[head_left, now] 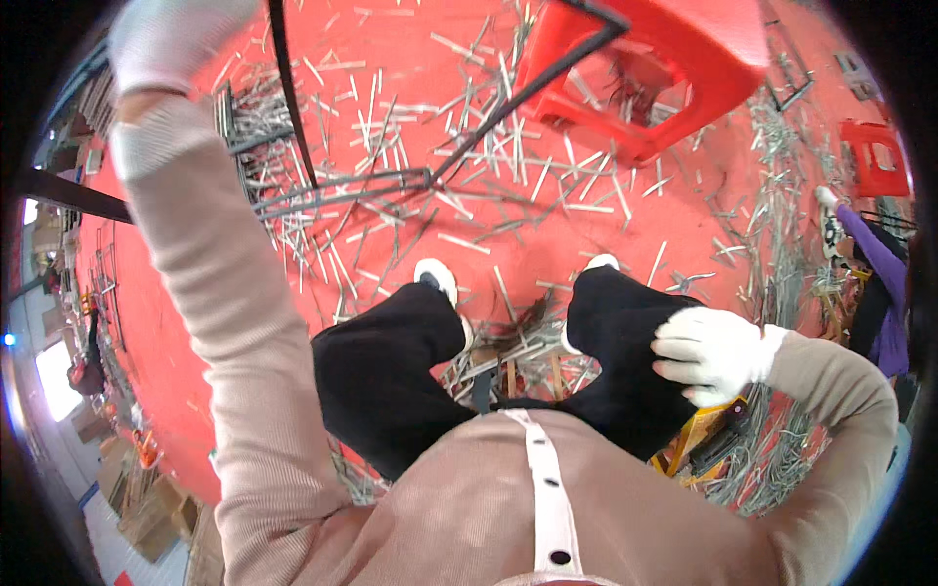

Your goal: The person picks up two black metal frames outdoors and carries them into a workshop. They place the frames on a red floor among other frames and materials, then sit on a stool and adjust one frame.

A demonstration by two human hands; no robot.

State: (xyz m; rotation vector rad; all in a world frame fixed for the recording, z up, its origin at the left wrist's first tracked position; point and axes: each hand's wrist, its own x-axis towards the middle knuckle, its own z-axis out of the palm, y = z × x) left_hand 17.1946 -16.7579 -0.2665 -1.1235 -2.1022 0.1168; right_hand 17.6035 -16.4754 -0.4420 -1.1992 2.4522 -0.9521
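A red floor [684, 225] strewn with thin metal rods [547, 176], a red stool [674, 59] at its far edge. Before the seated person's black-trousered knees [391, 361] stands a dark wire frame [342, 186]; it looks stiff and light, best gripped by its long bars. The gloved left hand [161, 39] is raised near it, grip unclear. The gloved right hand [708, 352] rests loosely curled on the right knee

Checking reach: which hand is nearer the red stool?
Left. The left hand is raised at the top, level with the red stool; the right hand rests on the right knee, lower down.
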